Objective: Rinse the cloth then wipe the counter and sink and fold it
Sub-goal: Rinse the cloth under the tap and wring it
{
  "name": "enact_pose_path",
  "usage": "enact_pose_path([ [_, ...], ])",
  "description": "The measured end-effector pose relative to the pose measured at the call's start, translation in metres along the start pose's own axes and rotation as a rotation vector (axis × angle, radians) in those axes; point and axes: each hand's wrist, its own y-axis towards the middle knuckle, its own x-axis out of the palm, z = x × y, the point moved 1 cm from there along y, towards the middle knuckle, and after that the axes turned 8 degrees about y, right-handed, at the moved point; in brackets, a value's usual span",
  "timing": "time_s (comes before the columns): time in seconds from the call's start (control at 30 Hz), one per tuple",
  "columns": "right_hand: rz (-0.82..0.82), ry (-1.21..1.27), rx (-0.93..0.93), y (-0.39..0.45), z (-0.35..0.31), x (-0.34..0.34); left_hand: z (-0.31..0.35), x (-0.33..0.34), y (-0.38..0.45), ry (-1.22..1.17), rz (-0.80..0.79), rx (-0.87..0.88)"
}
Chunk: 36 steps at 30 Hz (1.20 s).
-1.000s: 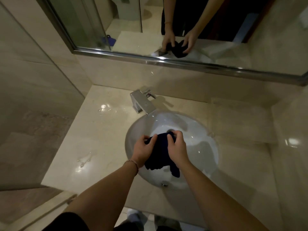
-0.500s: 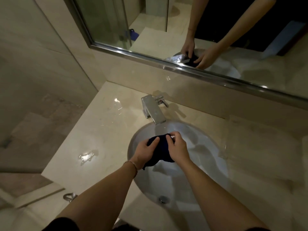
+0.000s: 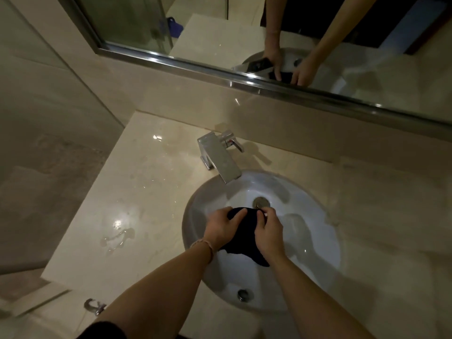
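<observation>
We note the left hand (image 3: 221, 227) and right hand (image 3: 267, 232) each curled around the dark cloth (image 3: 241, 237), bunched between them over the middle of the sink (image 3: 318, 241). A loose tail of cloth hangs toward the near wall of the basin. Open basin lies to the right and near side; the drain (image 3: 261, 202) sits just beyond the fingertips. Against half a second ago, the hands sit lower in the bowl, farther from the faucet (image 3: 219, 157), whose spout overhangs the far rim. Wet patches show on the desk (image 3: 137, 192) to the left. The mirror (image 3: 269, 33) stands behind.
</observation>
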Motion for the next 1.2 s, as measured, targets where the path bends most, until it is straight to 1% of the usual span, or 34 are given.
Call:
enact_pose_path([
  [0.03,0.012,-0.009,-0.021,0.003,-0.001,-0.005,0.005,0.003,0.001,-0.071,-0.019,-0.022],
  [0.13,-0.003,-0.083,-0.075,0.019,-0.007,-0.025,0.015,0.019,0.004,-0.376,-0.132,-0.181],
  [0.17,-0.019,-0.12,-0.086,0.024,-0.01,-0.03,0.016,0.024,0.004,-0.444,-0.143,-0.218],
  [0.2,-0.035,-0.156,-0.088,0.031,-0.011,-0.033,0.017,0.028,0.004,-0.464,-0.122,-0.23],
  [0.23,-0.053,-0.184,-0.081,0.037,-0.011,-0.034,0.015,0.031,0.006,-0.428,-0.073,-0.219],
  [0.3,-0.122,-0.226,-0.055,0.047,-0.006,-0.03,0.004,0.032,0.012,-0.21,0.016,-0.156],
  [0.4,-0.28,-0.313,-0.014,0.047,0.012,-0.019,-0.017,0.026,0.023,0.22,-0.006,-0.068],
  [0.47,-0.323,-0.304,-0.019,0.042,0.023,-0.013,-0.027,0.018,0.029,0.327,-0.008,-0.074],
  [0.63,-0.28,-0.273,-0.063,0.036,0.03,-0.005,-0.038,-0.003,0.036,0.301,0.154,-0.069],
  [0.73,-0.233,-0.234,-0.12,0.036,0.018,-0.001,-0.032,-0.009,0.038,0.306,0.14,-0.012],
  [0.8,-0.19,-0.151,-0.147,0.04,-0.001,0.0,-0.024,-0.013,0.039,0.335,0.127,0.041],
  [0.87,-0.135,-0.064,-0.154,0.049,-0.028,0.001,-0.017,-0.02,0.039,0.352,0.15,0.088],
  [1.0,-0.039,0.083,-0.294,0.076,-0.097,0.004,-0.008,-0.038,0.041,0.327,0.224,0.145],
  [1.07,-0.059,0.058,-0.385,0.086,-0.121,0.008,-0.007,-0.043,0.041,0.334,0.224,0.166],
  [1.13,-0.137,-0.039,-0.461,0.089,-0.131,0.011,-0.007,-0.048,0.039,0.368,0.224,0.191],
  [1.2,-0.161,-0.042,-0.46,0.088,-0.129,0.008,-0.008,-0.052,0.038,0.383,0.218,0.198],
])
